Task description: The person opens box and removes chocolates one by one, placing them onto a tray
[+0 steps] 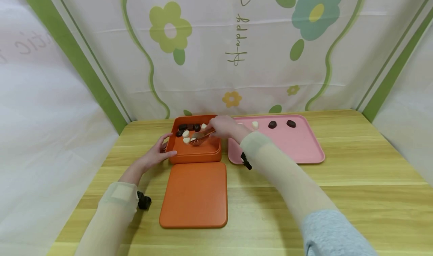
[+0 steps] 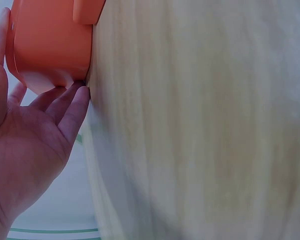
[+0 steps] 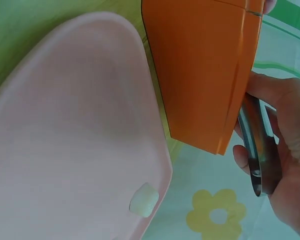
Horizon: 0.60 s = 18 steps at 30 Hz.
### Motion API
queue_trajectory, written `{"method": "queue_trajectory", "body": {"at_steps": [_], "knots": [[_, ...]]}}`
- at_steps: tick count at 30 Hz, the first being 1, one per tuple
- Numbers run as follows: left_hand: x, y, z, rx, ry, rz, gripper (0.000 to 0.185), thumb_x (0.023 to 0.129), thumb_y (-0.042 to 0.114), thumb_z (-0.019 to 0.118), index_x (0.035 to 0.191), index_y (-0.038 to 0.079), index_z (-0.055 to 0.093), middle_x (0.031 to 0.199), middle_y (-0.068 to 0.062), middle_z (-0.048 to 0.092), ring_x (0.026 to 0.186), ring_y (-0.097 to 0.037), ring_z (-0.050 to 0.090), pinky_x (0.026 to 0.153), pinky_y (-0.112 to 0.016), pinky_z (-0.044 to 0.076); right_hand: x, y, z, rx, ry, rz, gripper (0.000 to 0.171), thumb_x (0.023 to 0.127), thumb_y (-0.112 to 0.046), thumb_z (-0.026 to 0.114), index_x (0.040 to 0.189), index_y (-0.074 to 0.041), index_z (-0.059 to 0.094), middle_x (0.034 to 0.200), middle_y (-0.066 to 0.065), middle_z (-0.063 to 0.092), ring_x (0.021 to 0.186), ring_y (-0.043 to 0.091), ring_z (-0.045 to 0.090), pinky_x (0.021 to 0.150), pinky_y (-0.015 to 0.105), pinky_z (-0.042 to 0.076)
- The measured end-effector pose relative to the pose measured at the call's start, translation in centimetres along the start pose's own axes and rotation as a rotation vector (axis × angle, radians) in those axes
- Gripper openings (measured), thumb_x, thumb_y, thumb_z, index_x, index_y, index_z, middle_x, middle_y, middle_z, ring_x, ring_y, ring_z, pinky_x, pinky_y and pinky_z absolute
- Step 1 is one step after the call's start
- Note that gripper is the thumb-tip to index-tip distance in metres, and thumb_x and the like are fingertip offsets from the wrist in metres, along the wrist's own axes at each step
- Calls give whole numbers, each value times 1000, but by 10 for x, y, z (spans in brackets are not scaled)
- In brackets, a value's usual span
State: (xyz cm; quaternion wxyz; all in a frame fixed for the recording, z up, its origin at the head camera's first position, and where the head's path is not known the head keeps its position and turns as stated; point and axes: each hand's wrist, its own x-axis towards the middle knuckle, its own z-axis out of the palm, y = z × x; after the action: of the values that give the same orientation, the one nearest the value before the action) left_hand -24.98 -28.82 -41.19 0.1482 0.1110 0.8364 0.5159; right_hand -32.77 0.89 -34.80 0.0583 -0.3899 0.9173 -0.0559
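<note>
Head view — 2 dark chocolates (image 1: pixel 281 124), 1 tray (image 1: pixel 304 150)

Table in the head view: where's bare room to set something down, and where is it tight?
Free: the wooden table right of the orange lid and in front of the pink tray; also that tray's front half. Tight: the orange box, with candies, tongs, right hand over it and left hand against its left wall.

Bare wooden table (image 1: pixel 355 165) right of flat pink plastic tray (image 1: pixel 304 150) is free; flat orange lid (image 1: pixel 194 194) blocks centre-front.
</note>
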Motion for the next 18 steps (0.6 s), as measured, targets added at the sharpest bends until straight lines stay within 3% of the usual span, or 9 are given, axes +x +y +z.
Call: {"method": "queue_trajectory", "body": {"at_steps": [18], "knots": [[1, -2, 0, -26, -7, 9, 78, 98, 21, 61, 155, 17, 8, 153, -31, 22, 138, -44, 28, 109, -58, 22, -7, 6, -3, 32, 61, 5, 30, 93, -20, 67, 123, -22, 70, 115, -1, 67, 103, 18, 60, 89, 38, 47]]}}
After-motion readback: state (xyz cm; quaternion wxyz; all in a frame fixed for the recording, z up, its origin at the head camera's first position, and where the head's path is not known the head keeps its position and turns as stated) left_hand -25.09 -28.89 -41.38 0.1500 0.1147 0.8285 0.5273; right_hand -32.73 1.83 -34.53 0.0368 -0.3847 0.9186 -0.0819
